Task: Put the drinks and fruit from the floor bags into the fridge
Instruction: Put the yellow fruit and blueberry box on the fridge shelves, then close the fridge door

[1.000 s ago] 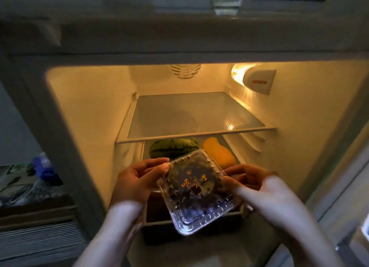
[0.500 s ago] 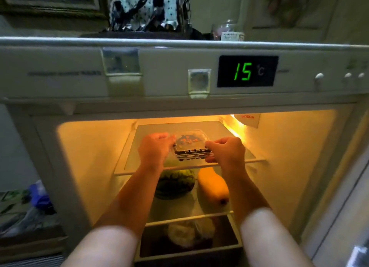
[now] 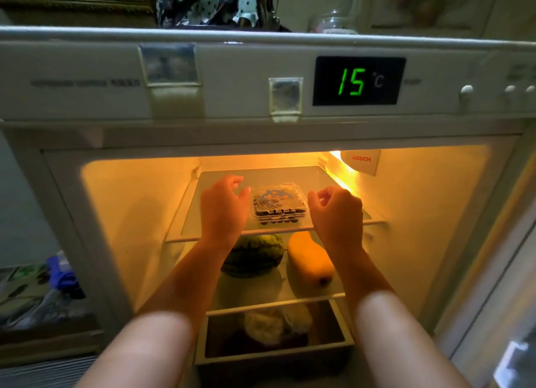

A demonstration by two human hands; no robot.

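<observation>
A clear plastic box of dark berries (image 3: 278,204) rests on the top glass shelf (image 3: 327,181) of the open fridge. My left hand (image 3: 222,206) is just left of the box, fingers apart, a small gap from it. My right hand (image 3: 336,210) is just right of the box, fingers loosely curled, holding nothing. On the shelf below lie a green striped watermelon (image 3: 255,252) and an orange-yellow papaya (image 3: 311,260). My forearms cover part of both.
A drawer (image 3: 274,355) at the fridge bottom holds a pale bagged item. The control panel above shows 15 °C (image 3: 358,81). The lamp (image 3: 346,167) glows at the upper right wall. Bags and clutter (image 3: 58,283) sit low at the left. The door edge runs along the right.
The berry box went from in front of the lower shelf up onto the top shelf. Both hands have let go of it and now sit slightly apart from its sides.
</observation>
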